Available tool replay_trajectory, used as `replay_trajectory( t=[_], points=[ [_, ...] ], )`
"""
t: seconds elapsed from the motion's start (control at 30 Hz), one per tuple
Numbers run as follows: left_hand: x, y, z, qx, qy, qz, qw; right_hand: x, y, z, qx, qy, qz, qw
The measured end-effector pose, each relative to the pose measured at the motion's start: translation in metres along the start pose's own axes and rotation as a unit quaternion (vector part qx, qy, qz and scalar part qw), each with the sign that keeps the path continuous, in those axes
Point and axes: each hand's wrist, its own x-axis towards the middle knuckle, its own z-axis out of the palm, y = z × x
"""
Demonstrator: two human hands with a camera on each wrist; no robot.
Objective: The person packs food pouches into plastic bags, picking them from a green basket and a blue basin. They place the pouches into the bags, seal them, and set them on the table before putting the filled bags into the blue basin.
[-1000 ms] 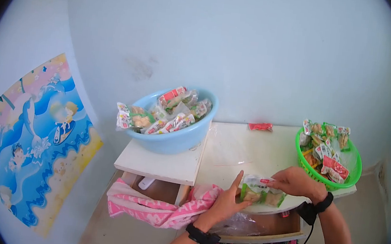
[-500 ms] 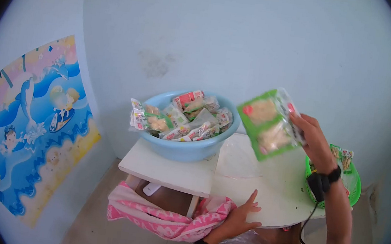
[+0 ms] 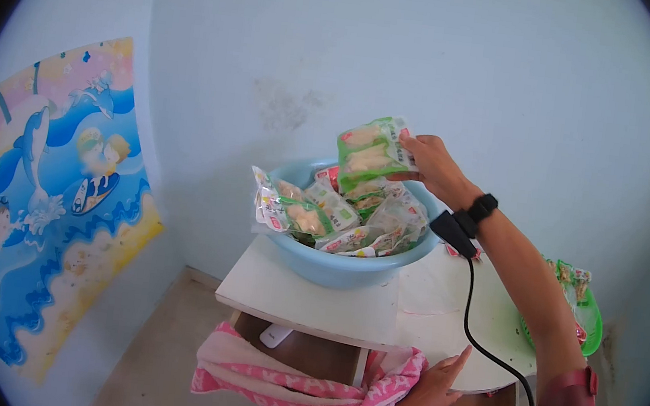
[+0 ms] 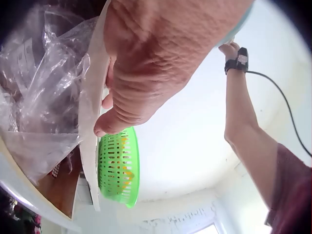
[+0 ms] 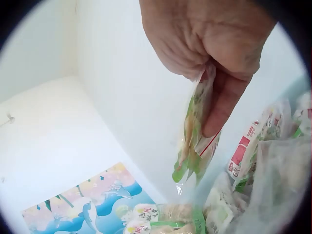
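Note:
My right hand (image 3: pixel 439 169) pinches a green-edged clear snack packet (image 3: pixel 369 157) by its printed end, over the back of the blue basin (image 3: pixel 318 266). Pale food pieces show through its window. In the right wrist view the packet (image 5: pixel 195 126) hangs edge-on between thumb and fingers. Inside the basin lie several similar packets (image 3: pixel 333 204), some sticking up past the rim. My left hand (image 3: pixel 432 388) rests at the front edge of the white tabletop (image 3: pixel 480 317), fingers extended, holding nothing. In the left wrist view a crumpled clear plastic bag (image 4: pixel 53 92) lies in the drawer beside that hand.
A green basket (image 3: pixel 588 321) with packets stands at the table's right end, partly behind my right arm. Pink towel (image 3: pixel 296 384) drapes over an open drawer holding a white object (image 3: pixel 275 335). A black cable (image 3: pixel 478 341) hangs from the right wrist. Walls close in behind.
My right hand has lifted the packet from the table front and carried it up and left over the basin. The left hand has let go of it and stays at the table edge.

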Motion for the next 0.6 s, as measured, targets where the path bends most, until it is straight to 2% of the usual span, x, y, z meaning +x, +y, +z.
replay_trajectory(
  t=[0.2,0.3,0.4,0.5,0.6],
  points=[
    [-0.003,0.004,0.001,0.054,-0.026,-0.009,0.998,0.056,0.031,0.026,0.03,0.048,0.018,0.998],
    [-0.003,-0.001,0.004,0.049,-0.02,0.021,0.998,0.068,0.051,0.031,-0.089,0.011,0.057,0.994],
    [-0.004,-0.004,0.007,0.074,-0.017,0.023,0.997,0.072,0.062,0.03,-0.077,-0.003,0.087,0.993],
    [-0.004,-0.016,0.015,0.088,-0.01,0.037,0.995,0.077,0.043,0.027,-0.273,-0.068,0.095,0.955],
    [-0.005,-0.013,0.012,0.104,-0.002,0.052,0.993,0.065,0.028,0.042,-0.324,-0.034,0.114,0.939]
  ],
)
